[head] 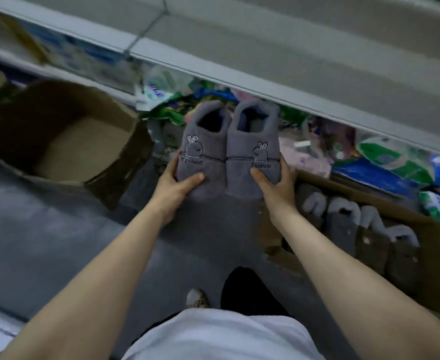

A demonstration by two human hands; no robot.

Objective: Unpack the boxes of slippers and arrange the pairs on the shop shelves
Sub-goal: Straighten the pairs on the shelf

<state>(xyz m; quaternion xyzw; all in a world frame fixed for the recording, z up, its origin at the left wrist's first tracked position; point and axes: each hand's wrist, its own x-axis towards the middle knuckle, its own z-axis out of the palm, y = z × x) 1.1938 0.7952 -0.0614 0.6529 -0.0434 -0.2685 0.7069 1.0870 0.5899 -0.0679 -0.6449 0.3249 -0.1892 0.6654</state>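
1. Two grey plush slippers (226, 149), a matched pair, are held side by side in the air, toes toward the person and openings toward the shelf edge (239, 81); each upper carries an embroidered rabbit and a line of lettering
2. Left hand (176, 189) grips the toe end of the left-side slipper, thumb curled over the top, fingers underneath
3. Right hand (274, 185) grips the toe end of the right-side slipper in the same way, thumb on top; the two slippers touch along their inner sides
4. Open cardboard box (65, 141) lies on the floor to the left, its visible interior showing only bare cardboard
5. Second cardboard box (419, 229) stands to the right, holding a row of further grey slippers (343, 229) packed upright
6. Colourful plastic-wrapped packs (385, 162), blurred, fill the space beneath the shelf
7. Grey floor (44, 229) lies below; a white garment (221, 336) and a patterned shoe tip (197, 297) appear at the lower edge
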